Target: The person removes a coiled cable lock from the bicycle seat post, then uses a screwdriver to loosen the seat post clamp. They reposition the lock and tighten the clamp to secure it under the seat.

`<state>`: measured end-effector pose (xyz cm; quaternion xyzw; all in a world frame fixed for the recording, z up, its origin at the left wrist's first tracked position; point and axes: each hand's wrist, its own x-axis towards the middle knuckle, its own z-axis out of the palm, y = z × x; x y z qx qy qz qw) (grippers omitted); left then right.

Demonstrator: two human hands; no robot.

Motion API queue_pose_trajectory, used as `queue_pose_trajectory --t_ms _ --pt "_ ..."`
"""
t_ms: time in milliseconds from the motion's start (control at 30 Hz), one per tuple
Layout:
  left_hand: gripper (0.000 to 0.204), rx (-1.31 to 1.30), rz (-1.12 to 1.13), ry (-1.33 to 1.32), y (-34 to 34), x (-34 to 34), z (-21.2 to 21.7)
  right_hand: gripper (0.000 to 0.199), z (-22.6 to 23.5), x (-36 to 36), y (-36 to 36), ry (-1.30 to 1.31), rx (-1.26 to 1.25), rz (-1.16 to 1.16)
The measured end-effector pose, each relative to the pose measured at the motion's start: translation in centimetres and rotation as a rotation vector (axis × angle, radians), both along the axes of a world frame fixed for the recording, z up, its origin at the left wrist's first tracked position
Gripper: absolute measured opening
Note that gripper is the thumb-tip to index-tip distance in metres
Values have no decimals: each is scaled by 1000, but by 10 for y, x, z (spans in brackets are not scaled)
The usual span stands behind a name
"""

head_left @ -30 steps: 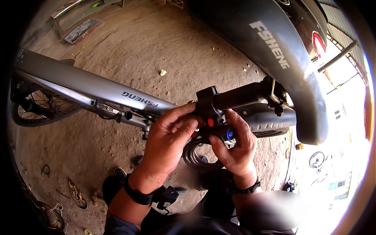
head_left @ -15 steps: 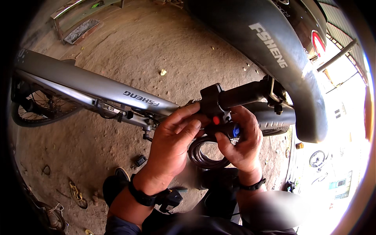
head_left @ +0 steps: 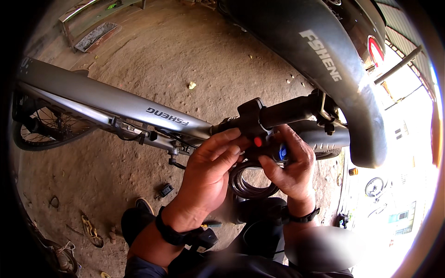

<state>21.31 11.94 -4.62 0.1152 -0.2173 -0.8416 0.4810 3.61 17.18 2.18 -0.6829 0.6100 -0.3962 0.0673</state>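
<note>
A coiled dark cable lock (head_left: 250,184) hangs below a black clamp bracket (head_left: 251,116), which sits around the bicycle's seat post (head_left: 287,111). My right hand (head_left: 296,169) is closed around the lock's black head, with its blue end (head_left: 282,152) showing between thumb and fingers. A red button (head_left: 258,141) shows just above the lock head. My left hand (head_left: 206,173) is closed, its thumb and fingers pinching at the left end of the lock, against the bracket. Its fingertips are partly hidden. The black saddle (head_left: 320,55) slants above both hands.
The grey bicycle frame (head_left: 111,102) runs left toward a spoked wheel (head_left: 46,123). On the dirt floor lie a small black block (head_left: 164,190) and a yellowish strap-like item (head_left: 92,230). A low bench (head_left: 85,16) stands at the far left. My shoe (head_left: 144,205) is below.
Both hands and the coiled lock have shifted slightly right. The lock head sits a little lower beside the bracket. Both hands keep their grip.
</note>
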Motion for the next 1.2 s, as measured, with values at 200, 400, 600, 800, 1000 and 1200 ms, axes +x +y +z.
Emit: queue_pose_trajectory --t_ms 200,400,600,800,1000,1200 --pt "33 12 23 29 3 -1 4 68 -1 -2 -4 27 -54 35" --pt "31 15 41 2 7 -6 1 69 3 -2 -1 68 -12 23" --pt "30 7 47 14 8 -8 -1 67 2 0 -5 42 -61 33" --pt "31 42 44 52 8 -11 -4 66 3 -1 -6 -40 -40 28" --pt "30 67 29 94 7 -13 -7 66 5 -5 -5 -6 -17 25" --pt "28 23 22 85 3 -10 -11 68 5 -3 -1 -124 33 19"
